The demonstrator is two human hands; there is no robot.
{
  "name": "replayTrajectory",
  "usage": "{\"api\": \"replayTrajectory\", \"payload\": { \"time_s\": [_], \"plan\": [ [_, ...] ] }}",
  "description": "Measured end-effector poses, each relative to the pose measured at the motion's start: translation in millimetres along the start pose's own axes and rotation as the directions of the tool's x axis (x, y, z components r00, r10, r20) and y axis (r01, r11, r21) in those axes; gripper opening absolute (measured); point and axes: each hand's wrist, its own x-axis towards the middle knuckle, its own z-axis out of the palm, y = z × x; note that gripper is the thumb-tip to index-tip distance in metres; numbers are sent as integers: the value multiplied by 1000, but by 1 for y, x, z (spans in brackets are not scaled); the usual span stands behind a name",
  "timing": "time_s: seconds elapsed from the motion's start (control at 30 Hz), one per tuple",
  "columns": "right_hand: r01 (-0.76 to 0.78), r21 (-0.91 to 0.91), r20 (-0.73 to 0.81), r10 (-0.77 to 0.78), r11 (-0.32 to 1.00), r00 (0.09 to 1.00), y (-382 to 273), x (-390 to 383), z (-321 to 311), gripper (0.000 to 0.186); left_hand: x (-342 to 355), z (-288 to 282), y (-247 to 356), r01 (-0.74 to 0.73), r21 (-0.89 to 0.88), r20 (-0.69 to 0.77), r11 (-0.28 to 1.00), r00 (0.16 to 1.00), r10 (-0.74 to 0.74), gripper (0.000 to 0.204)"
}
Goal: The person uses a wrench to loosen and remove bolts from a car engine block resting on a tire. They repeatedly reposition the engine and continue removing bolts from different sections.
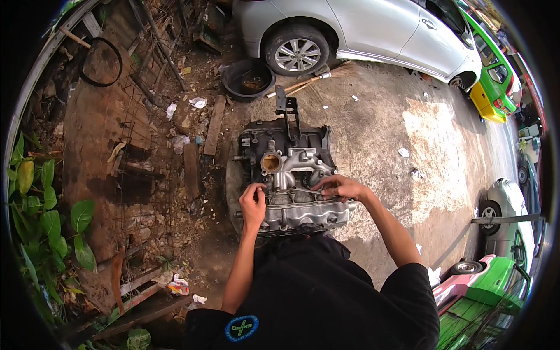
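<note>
Head view, one engine block (291, 181), two hands: left hand (252, 201) resting on it, grip unclear, right hand (338, 186) pinching one wrench (303, 190).

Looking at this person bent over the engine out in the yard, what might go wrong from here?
Three risks, as guesses. The thin wrench held by the right hand might slip and knock knuckles on the metal engine. The open round port faces up, so grit or a small part might drop inside. The left hand works between castings where fingers could get pinched, and anything dropped would be hard to find in the debris-strewn ground.
</note>
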Motion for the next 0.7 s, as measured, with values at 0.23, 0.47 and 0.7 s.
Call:
{"api": "replayTrajectory", "payload": {
  "time_s": [0.23,0.47,0.7],
  "plan": [
    [-64,-91,49,69,994,996,-14,18,-23,35,8,3,-6,69,12,11,998,998,-69,13],
    [-23,-142,68,32,990,997,-15,21,-28,33,6,1,2,111,10,24,994,993,-111,12],
    [212,-713,-51,-351,669,935,-8,26,-10,31,9,1,-3,32,-35,-4,999,999,-33,12]
  ]
}}
